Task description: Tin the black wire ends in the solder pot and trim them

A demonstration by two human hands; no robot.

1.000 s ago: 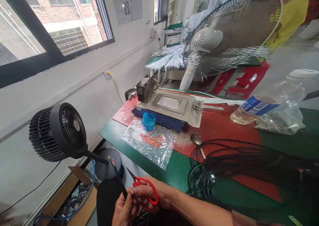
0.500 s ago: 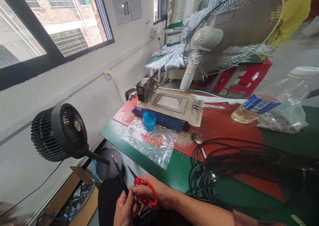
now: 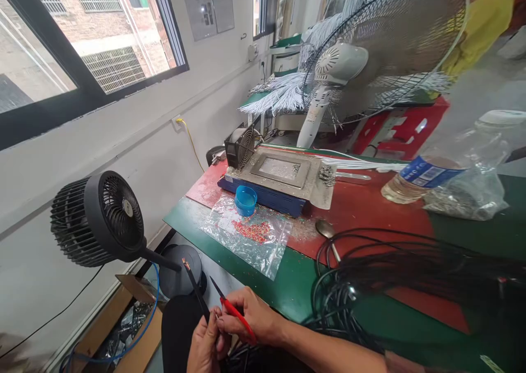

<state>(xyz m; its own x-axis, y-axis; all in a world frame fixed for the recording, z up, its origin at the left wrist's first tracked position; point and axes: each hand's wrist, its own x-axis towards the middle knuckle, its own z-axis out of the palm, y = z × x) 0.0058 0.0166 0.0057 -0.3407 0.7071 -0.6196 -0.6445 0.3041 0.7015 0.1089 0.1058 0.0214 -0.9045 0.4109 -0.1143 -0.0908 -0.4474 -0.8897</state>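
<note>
Low in the head view, my left hand [image 3: 205,344] is closed around a black cable [image 3: 197,292]. Coppery and reddish wire ends stick out at the cable's upper tip. My right hand [image 3: 249,315] touches the left one and holds red-handled scissors [image 3: 236,313], their dark blades pointing up and left beside the cable. The fingertips of both hands meet at a small pale bit, too small to name. More black cable [image 3: 341,302] lies coiled on the table to the right of my right forearm.
A plastic bag [image 3: 275,258] with red wire scraps [image 3: 252,231] and a blue cap [image 3: 245,200] lies ahead. Behind stands a blue heating plate [image 3: 267,195]. A spoon [image 3: 325,229], a bottle [image 3: 423,176], a large fan [image 3: 341,61] and a black fan [image 3: 98,219] surround the table [image 3: 296,296].
The scissors have turned in my right hand, so their handles now show edge-on. The cable's tip has shifted slightly left and down. My fingertips stay together.
</note>
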